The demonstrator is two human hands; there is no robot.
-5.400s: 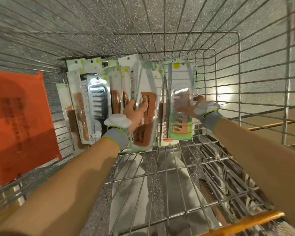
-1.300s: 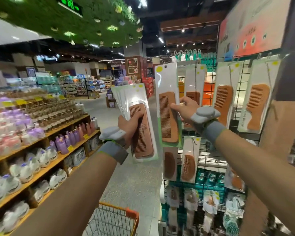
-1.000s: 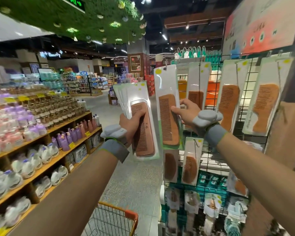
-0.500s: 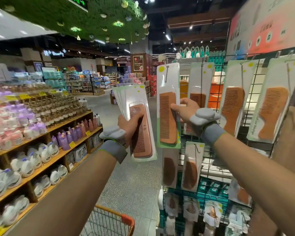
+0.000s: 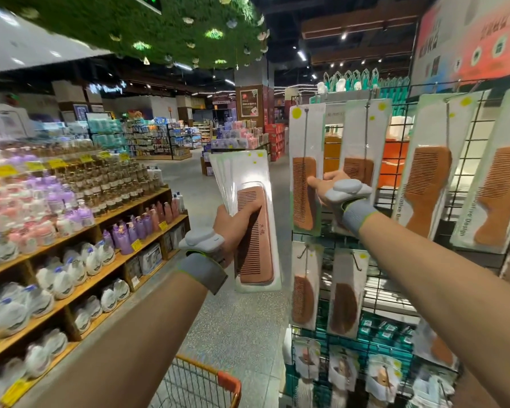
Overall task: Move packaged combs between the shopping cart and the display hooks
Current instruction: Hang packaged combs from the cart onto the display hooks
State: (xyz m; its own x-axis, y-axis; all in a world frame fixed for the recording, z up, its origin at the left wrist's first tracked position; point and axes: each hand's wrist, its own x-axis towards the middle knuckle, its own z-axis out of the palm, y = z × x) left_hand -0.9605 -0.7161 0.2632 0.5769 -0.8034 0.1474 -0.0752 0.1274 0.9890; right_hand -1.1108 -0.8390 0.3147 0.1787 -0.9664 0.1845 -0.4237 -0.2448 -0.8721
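Comb pack (image 5: 304, 198) now hangs on hook (image 5: 305, 131), right fingers (image 5: 315, 182) still pinching it (left fingers (image 5: 250, 206) grip stack (image 5: 255, 237)).

This is a large supermarket or department store: long wooden shelves (image 5: 136, 205) on the left carry rows of bottles (image 5: 124, 234) with yellow price tags (image 5: 56, 163) along their edges, and more stocked aisles (image 5: 159, 139) run off into the distance under ceiling spotlights. On the right a black wire rack (image 5: 477, 160) holds packaged combs (image 5: 424, 187) hanging from hooks (image 5: 356, 262), with a printed banner (image 5: 468, 39) above it. The orange-rimmed corner of a shopping cart (image 5: 228, 381) stands on the speckled floor (image 5: 242, 325) below.
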